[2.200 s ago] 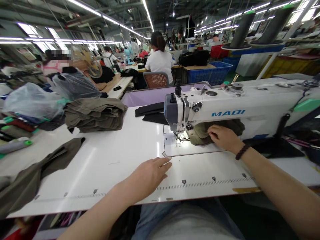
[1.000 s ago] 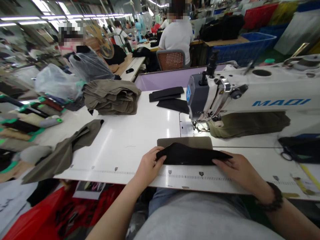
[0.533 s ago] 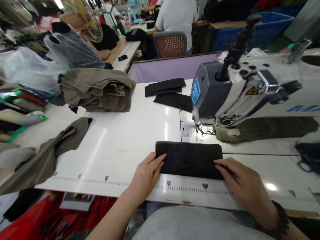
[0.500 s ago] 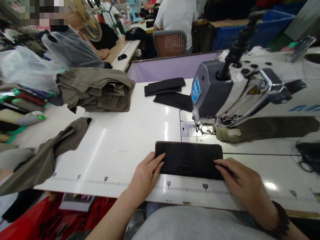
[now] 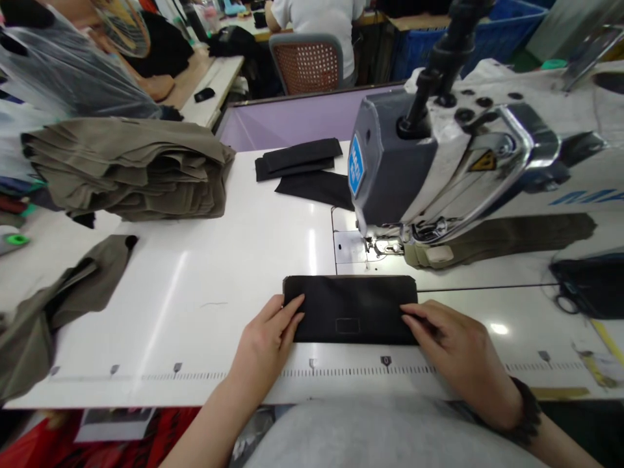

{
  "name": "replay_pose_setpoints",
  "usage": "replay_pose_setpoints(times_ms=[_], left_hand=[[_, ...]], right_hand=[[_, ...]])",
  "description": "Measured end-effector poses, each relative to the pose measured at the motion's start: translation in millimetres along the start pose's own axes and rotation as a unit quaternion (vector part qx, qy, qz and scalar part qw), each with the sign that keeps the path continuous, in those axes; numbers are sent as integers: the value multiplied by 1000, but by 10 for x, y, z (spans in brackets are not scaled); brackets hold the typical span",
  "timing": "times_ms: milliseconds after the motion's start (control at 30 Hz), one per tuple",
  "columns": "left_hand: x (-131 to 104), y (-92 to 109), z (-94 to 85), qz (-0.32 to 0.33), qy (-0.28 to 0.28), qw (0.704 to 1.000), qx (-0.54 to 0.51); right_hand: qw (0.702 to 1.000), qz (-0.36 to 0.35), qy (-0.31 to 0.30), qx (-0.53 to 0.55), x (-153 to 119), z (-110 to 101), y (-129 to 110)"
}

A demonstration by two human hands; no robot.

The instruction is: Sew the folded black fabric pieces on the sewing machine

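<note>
A flat black fabric piece (image 5: pixel 351 309) with a small marked rectangle lies on the white sewing table (image 5: pixel 244 351). My left hand (image 5: pixel 273 325) pinches its left end, and my right hand (image 5: pixel 439 335) pinches its right end. Just beyond the fabric is the needle and presser foot (image 5: pixel 383 247) of a sewing machine (image 5: pixel 390 156). An olive fabric strip (image 5: pixel 517 240) lies under the machine's arm, to the right of the foot. Behind and left of the machine head are several folded black strips (image 5: pixel 302 159).
A thick pile of olive fabric (image 5: pixel 141 169) sits at the back left. Loose olive fabric (image 5: pixel 82 292) hangs over the left edge. Past a purple panel (image 5: pixel 292 120), a person in a white shirt (image 5: pixel 322 16) sits on a brown chair (image 5: pixel 307 65). A black item (image 5: pixel 589 286) lies far right.
The view has shifted, so the table and machine appear further left. Both hands keep hold of the black fabric, which now looks straighter, with its marked rectangle clearer.
</note>
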State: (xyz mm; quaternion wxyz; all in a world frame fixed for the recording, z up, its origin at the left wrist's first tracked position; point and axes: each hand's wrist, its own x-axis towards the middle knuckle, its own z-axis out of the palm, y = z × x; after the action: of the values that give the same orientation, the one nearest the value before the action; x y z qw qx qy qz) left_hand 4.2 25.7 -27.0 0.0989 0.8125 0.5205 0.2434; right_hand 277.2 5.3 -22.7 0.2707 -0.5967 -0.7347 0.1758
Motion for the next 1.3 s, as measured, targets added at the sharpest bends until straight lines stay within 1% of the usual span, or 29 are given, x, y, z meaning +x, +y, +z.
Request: replay_pose_setpoints(times_ms=[167, 300, 467, 667, 800, 967, 1133, 1300], left_hand=[[1, -6, 7, 3, -2, 1000, 20], [-13, -11, 25, 10, 18, 999, 36], [-19, 3, 22, 21, 27, 998, 49], [-21, -1, 11, 12, 30, 998, 45], [-19, -13, 14, 4, 25, 999, 37], [-10, -6, 16, -3, 29, 999, 35], [8, -2, 26, -17, 16, 999, 32], [22, -10, 30, -19, -1, 1000, 25]], right_hand=[[1000, 25, -17, -4, 16, -22, -35], [999, 35, -20, -11, 15, -13, -27], [999, 27, -17, -23, 14, -3, -14], [1000, 11, -7, -26, 15, 7, -16], [1000, -2, 5, -30, 3, 8, -17], [999, -13, 4, -29, -5, 3, -7], [999, 14, -8, -28, 5, 9, -4], [999, 21, -13, -28, 22, 7, -18]])
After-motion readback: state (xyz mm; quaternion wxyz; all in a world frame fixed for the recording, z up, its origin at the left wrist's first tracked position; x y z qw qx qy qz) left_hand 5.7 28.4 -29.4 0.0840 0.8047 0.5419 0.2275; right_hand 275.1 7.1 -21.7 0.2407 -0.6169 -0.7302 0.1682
